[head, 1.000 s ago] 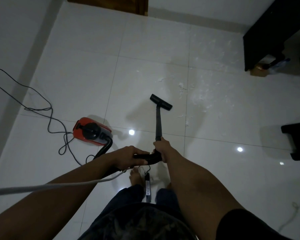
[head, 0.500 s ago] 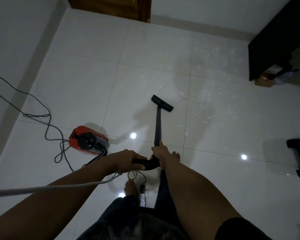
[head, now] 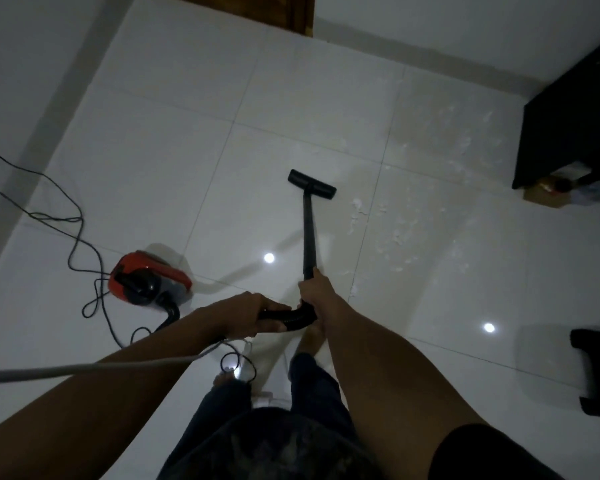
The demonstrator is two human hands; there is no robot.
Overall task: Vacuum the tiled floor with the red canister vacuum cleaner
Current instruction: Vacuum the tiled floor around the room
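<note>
Head view: floor nozzle (head: 312, 184) pushed forward since a second ago.
Grip: left hand (head: 248, 315) wraps hose bend (head: 291, 315); right hand (head: 314, 289) wraps wand (head: 309, 237).
Remaining: white debris (head: 395, 233) — right of nozzle.

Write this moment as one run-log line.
left hand: grips curved handle | right hand: grips wand | floor nozzle: on tiled floor, left of white debris | red canister vacuum: left of wand
</note>
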